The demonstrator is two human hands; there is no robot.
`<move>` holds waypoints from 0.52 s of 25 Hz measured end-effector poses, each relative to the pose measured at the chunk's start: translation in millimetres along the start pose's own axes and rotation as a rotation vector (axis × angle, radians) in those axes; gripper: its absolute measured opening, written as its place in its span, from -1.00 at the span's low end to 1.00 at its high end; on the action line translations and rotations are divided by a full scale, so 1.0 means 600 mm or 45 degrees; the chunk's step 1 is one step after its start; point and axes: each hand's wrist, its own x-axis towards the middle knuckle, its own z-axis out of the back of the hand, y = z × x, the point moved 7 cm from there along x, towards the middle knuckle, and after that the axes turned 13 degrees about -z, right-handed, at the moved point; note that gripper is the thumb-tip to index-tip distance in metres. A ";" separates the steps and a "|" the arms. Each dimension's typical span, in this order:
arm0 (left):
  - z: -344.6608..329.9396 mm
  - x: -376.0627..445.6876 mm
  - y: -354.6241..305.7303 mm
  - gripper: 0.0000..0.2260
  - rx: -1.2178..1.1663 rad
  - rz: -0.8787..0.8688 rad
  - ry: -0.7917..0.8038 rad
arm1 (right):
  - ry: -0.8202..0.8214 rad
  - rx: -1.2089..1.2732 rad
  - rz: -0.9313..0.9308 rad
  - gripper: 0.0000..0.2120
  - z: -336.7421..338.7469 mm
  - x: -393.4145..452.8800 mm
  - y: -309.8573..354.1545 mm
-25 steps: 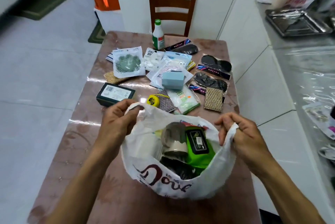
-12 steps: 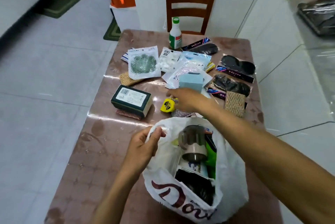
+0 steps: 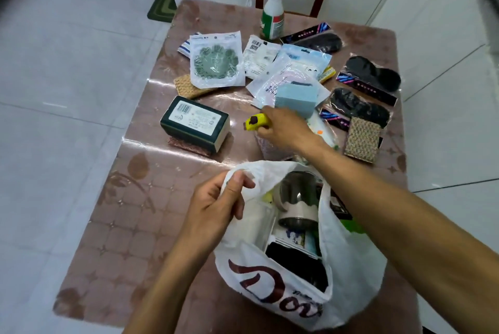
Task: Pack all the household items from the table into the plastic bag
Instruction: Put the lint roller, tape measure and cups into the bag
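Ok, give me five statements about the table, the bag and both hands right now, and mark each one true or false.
1. The left hand grips the rim of the plastic bag. True.
2. The right hand holds the green-capped bottle. False: it holds the small yellow tape measure; the bottle stands untouched at the far edge.
3. A metal cup lies inside the bag. True.
4. The dark green box is already in the bag. False: it sits on the table.
5. The bag is tied shut. False: its mouth is open.
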 end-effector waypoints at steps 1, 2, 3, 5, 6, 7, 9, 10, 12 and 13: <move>-0.001 0.000 -0.006 -0.68 -0.009 -0.005 0.003 | -0.060 0.273 -0.077 -0.72 0.051 -0.037 -0.016; -0.003 -0.001 -0.012 -0.68 -0.017 -0.014 -0.004 | -0.085 0.626 -0.132 -0.71 0.100 -0.085 -0.033; -0.004 -0.003 -0.016 -0.69 -0.030 -0.019 -0.019 | -0.057 0.964 -0.152 -0.71 0.134 -0.139 -0.047; -0.006 -0.007 -0.026 -0.70 -0.109 -0.018 -0.039 | 0.159 1.206 -0.107 -0.72 0.154 -0.250 -0.058; -0.004 -0.005 -0.034 -0.70 -0.145 -0.026 -0.022 | 0.272 1.071 -0.088 -0.71 0.142 -0.297 -0.054; -0.003 -0.003 -0.042 -0.71 -0.157 -0.039 0.011 | 0.346 0.829 -0.089 -0.68 0.121 -0.328 -0.053; -0.006 0.000 -0.056 -0.72 -0.126 -0.083 0.082 | 0.493 0.236 -0.133 -0.56 0.071 -0.364 -0.062; -0.007 0.001 -0.062 -0.72 -0.111 -0.102 0.095 | 0.565 -0.045 -0.178 -0.51 0.054 -0.374 -0.072; -0.004 0.002 -0.065 -0.73 -0.119 -0.117 0.049 | 0.581 -0.449 -0.258 -0.43 0.056 -0.384 -0.095; -0.002 0.001 -0.064 -0.73 -0.129 -0.117 0.026 | 0.592 -0.582 -0.295 -0.44 0.064 -0.391 -0.104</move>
